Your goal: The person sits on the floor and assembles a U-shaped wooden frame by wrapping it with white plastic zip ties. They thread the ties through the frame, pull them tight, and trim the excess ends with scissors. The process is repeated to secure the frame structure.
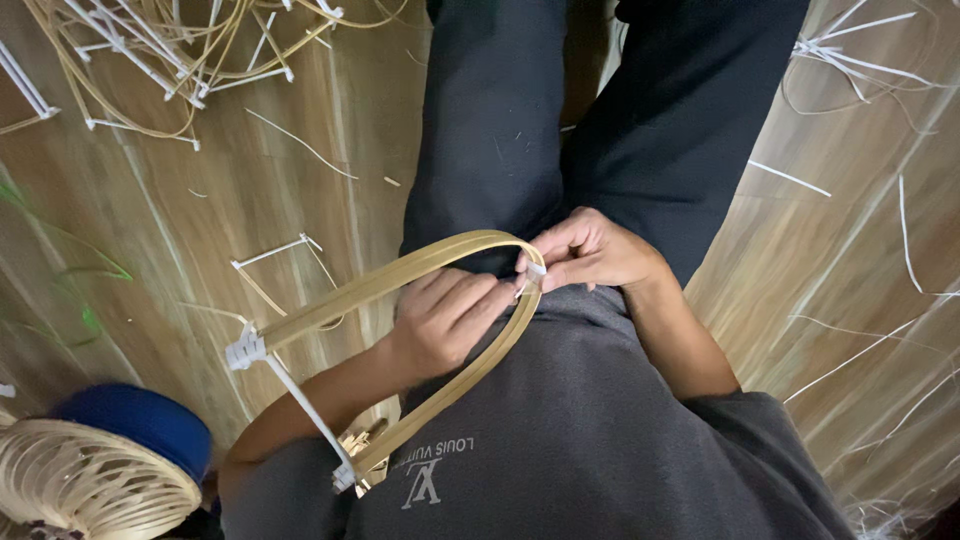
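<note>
Here, holding a bent bamboo strip (400, 280) over the lap, against dark trousers (500, 130) and a grey shirt (590, 430), with its tight curve pointing toward the right hand (590, 250). Curling the left hand (440, 320) shut inside the loop, fingers closing around the lower arm of the strip just beside the bend. Pinching narrowly with the right hand, thumb and fingertips closing on a small white tie (535, 270) sitting right at the bend, touching the bamboo. Spreading the two arms of the strip apart toward the lower left, bridging their ends with a thin white rod (300, 405) fastened at each end by white knots. Sitting above a wooden floor (200, 220), with a pale woven basket (95, 485) touching a blue round object (140, 420) at the lower left, and loose bamboo strips and white ties (170, 50) lying in a tangle at the upper left, well apart from both hands.
</note>
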